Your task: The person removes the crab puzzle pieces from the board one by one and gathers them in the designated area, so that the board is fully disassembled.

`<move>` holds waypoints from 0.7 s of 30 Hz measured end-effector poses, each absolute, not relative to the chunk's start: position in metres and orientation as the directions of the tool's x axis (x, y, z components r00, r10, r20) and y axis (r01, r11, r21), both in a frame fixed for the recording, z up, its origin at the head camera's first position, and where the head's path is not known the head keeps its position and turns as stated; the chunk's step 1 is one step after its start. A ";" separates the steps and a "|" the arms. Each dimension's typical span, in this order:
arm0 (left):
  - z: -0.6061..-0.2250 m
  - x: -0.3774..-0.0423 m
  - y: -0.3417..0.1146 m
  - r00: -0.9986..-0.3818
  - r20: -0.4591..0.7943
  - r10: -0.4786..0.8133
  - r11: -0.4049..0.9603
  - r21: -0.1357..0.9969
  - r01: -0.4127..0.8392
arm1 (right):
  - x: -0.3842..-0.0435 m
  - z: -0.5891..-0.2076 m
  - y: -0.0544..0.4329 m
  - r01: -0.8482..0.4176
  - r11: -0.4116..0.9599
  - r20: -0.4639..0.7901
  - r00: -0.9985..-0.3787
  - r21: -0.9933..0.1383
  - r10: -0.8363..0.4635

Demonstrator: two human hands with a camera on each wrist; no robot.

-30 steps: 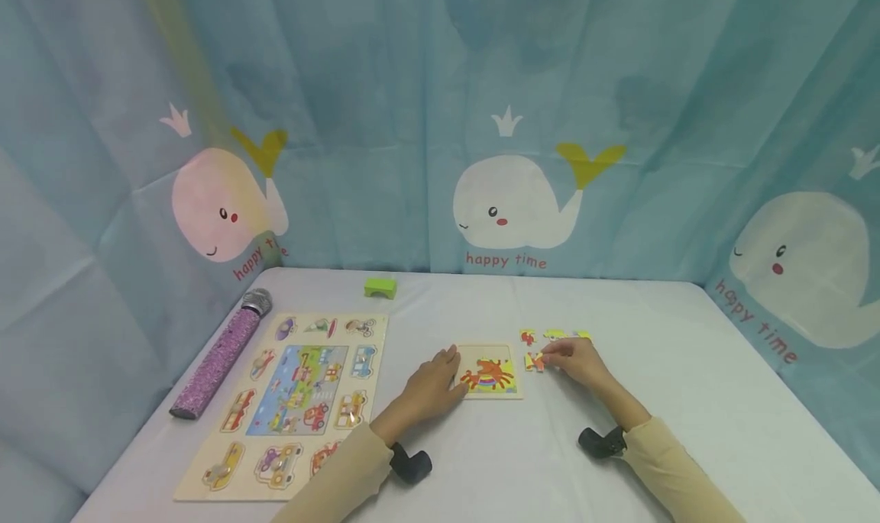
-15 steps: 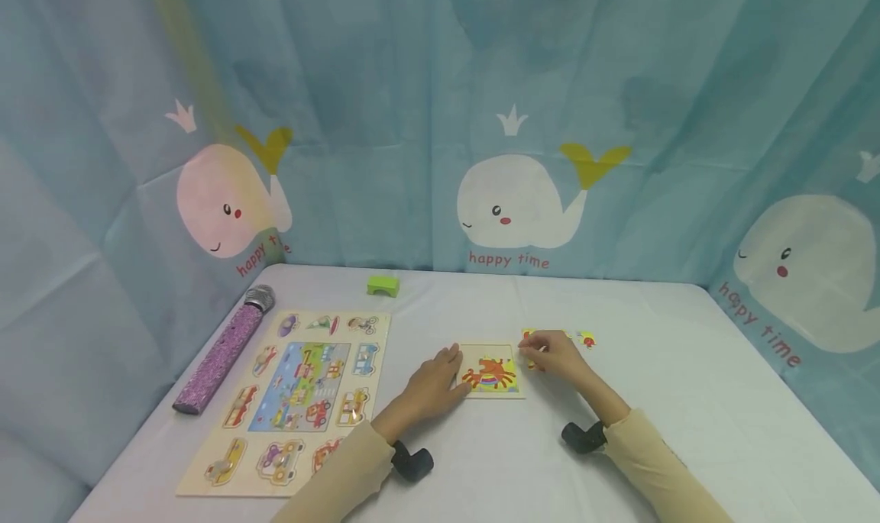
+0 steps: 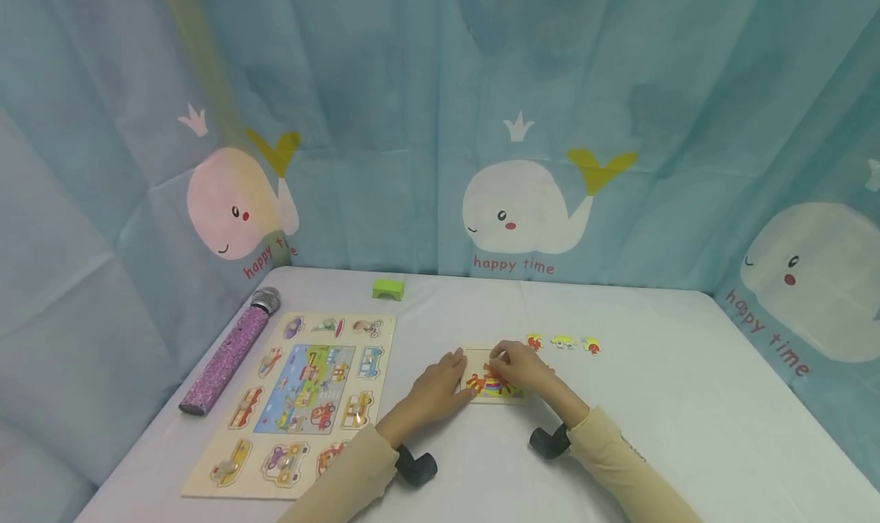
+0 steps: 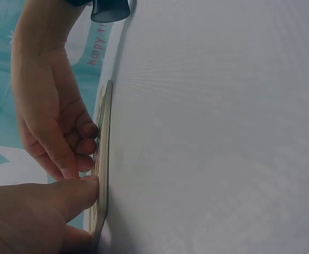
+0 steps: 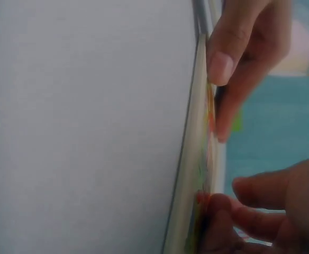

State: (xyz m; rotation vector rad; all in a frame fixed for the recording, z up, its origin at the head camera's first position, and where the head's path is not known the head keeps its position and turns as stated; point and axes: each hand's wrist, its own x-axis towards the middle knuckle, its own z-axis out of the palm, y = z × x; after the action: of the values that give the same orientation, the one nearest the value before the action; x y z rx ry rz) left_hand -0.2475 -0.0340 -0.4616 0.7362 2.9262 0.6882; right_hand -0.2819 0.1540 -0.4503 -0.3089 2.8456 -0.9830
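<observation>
In the head view a small wooden puzzle tray (image 3: 505,399), its picture partly filled with orange, yellow and rainbow-striped pieces, lies on the white table. My left hand (image 3: 433,389) rests along the tray's left side, fingers extended and thumb at its near corner. Over the tray, my right hand (image 3: 525,369) has curled fingers and appears to pinch a small puzzle piece; a reddish bit (image 5: 199,197) shows at its fingertips in the right wrist view. The fingers hide most of that piece. Loose pieces, including a yellow and white one (image 3: 564,342), lie beyond the right hand.
On the left lies a larger wooden vehicle puzzle board (image 3: 237,462) with knobbed pieces. A purple glitter microphone (image 3: 230,359) is beside it. A green arch block (image 3: 388,289) stands toward the back. A blue whale-print curtain (image 3: 385,164) hangs behind the table.
My right hand has moved left, from the loose pieces on the table to above the tray. The left hand has stayed on the tray's left side. The head view has shifted slightly.
</observation>
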 end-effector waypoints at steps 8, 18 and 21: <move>-0.463 -0.248 -0.033 -0.888 0.067 0.455 0.801 0.404 0.441 | -0.281 -0.453 0.153 -0.162 0.769 -0.036 -0.972 -0.619 -0.234; -0.461 -0.246 -0.033 -0.885 0.072 0.460 0.807 0.383 0.450 | -0.279 -0.452 0.154 -0.220 0.750 0.030 -0.966 -0.624 -0.258; -0.461 -0.246 -0.032 -0.887 0.067 0.457 0.809 0.382 0.446 | -0.277 -0.451 0.154 -0.213 0.753 0.040 -0.970 -0.623 -0.242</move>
State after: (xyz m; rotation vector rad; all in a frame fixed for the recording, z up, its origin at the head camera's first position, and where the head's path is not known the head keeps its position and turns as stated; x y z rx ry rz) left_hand -0.2464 -0.0322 -0.4605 0.7399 2.9617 0.6146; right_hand -0.2770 0.1544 -0.4507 -0.3767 2.9006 -1.0220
